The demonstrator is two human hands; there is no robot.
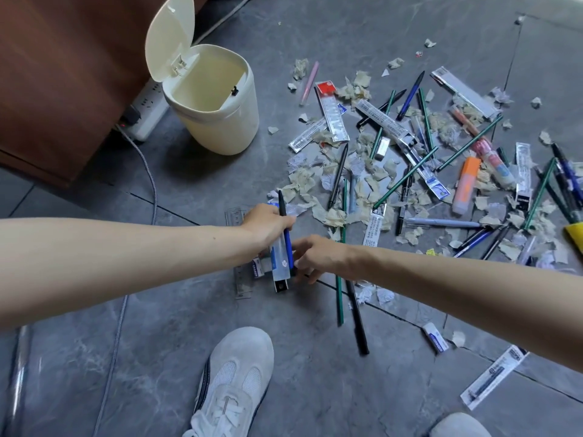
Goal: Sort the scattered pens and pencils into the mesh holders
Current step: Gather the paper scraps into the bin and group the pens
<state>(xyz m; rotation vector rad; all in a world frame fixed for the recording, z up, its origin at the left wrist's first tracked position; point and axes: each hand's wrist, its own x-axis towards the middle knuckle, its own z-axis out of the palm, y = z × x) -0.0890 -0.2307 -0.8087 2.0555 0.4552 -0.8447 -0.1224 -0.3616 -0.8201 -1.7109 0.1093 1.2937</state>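
Left hand (268, 225) grips blue pen (287, 244); eraser (258, 269) label reads ERASER

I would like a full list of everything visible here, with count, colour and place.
bin: one, cream, lid open, upper left
cabinet: one, brown, far left
power strip: one, white, beside bin
pens and pencils: many, green, blue, black, scattered right
paper scraps: many, pale, among them
highlighter: one, orange, right
shoes: two, pale grey, bottom
left grip: one, holds blue pen and clear pack
right grip: one, by pen's lower end
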